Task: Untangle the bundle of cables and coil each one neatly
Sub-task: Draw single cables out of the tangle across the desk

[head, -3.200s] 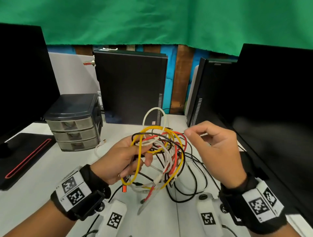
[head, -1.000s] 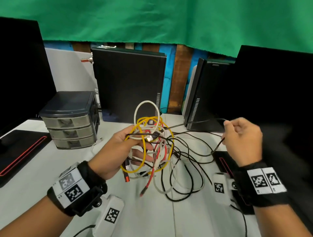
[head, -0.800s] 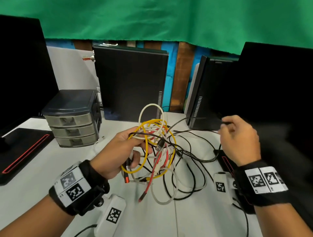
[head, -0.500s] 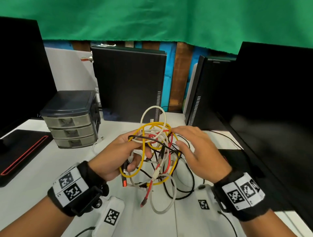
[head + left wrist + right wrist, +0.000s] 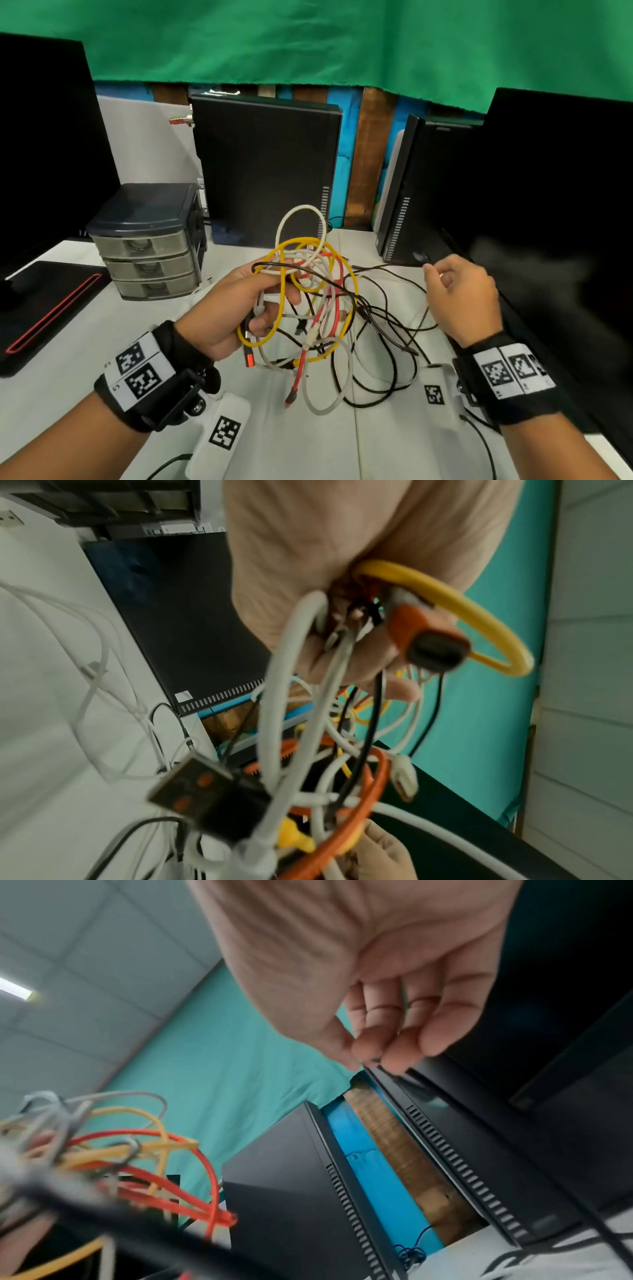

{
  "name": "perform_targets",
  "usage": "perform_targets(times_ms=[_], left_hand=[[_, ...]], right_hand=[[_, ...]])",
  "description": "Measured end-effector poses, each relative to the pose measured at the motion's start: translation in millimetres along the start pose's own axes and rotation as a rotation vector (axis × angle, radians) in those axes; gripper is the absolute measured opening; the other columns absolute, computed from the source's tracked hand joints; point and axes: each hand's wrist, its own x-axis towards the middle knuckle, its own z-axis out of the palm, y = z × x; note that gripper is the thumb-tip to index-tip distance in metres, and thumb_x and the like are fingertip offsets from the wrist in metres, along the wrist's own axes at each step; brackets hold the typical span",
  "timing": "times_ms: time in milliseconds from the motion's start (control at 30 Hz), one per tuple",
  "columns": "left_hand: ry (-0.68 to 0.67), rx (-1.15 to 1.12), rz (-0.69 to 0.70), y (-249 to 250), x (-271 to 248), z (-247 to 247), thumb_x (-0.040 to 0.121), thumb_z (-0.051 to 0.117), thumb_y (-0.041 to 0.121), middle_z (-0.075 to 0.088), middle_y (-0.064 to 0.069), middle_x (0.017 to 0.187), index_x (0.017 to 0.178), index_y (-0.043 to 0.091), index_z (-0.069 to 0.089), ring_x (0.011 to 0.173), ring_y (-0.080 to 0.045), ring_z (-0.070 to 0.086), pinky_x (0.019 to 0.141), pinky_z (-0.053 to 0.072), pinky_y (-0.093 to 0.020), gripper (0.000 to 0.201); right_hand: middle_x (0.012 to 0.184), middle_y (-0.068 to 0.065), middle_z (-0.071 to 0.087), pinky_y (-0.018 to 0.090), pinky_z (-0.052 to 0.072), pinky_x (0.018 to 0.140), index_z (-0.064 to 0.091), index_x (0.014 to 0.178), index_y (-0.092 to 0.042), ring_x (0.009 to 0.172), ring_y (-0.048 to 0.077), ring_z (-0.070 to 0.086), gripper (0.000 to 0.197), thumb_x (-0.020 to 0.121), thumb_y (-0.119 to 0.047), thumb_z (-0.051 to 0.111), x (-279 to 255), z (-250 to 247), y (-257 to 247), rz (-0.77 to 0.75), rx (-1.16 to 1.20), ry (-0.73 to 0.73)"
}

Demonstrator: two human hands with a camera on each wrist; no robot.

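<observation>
Gripping the bundle point(image 5: 308, 301) in our left hand point(image 5: 233, 308), we are pinching a black cable point(image 5: 387, 270) with our right hand point(image 5: 462, 298) above the worktop point(image 5: 85, 342).

bundle: tangled knot of yellow, white, red and thin black cables point(image 5: 308, 294), held up off the table
yellow cable point(image 5: 352, 284): wide loops around the knot
white cable point(image 5: 301, 219): loop sticking up on top
red cable point(image 5: 298, 377): end hanging down
black cable point(image 5: 387, 274): strand running out to the right
</observation>
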Motion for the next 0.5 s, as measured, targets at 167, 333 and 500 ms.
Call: perform_targets(times_ms=[167,333,500], left_hand=[[0.009,-0.128,0.019,2.0,2.1,4.3,0.086,0.058,0.027,0.074,-0.015,0.097,0.101,0.013,0.077,0.045,-0.014,0.058,0.04,0.047,-0.021,0.027],[-0.001,-0.151,0.002,-2.4,2.3,5.1,0.086,0.06,0.029,0.071,-0.017,0.119,0.124,0.011,0.066,0.062,-0.018,0.069,0.054,0.055,-0.027,0.042],[-0.035,-0.217,-0.027,-3.4,-0.7,8.5,0.085,0.057,0.024,0.069,-0.016,0.123,0.128,0.01,0.063,0.077,-0.025,0.073,0.068,0.058,-0.035,0.046]], right_hand=[[0.068,-0.007,0.065,0.031,0.053,0.065,0.062,0.107,-0.019,0.066,0.011,0.064,0.02,0.092,-0.032,0.067,-8.9,-6.0,-19.5,-0.074,0.165,0.001],[0.067,-0.011,0.064,0.016,0.049,0.059,0.07,0.084,-0.022,0.067,0.007,0.062,0.007,0.09,-0.026,0.069,-40.4,-16.8,-64.1,-0.275,0.392,-0.067],[0.071,-0.01,0.068,0.023,0.051,0.06,0.074,0.083,-0.024,0.068,0.014,0.065,0.011,0.091,-0.03,0.068,-68.5,-18.2,-88.1,-0.4,0.551,-0.189]])
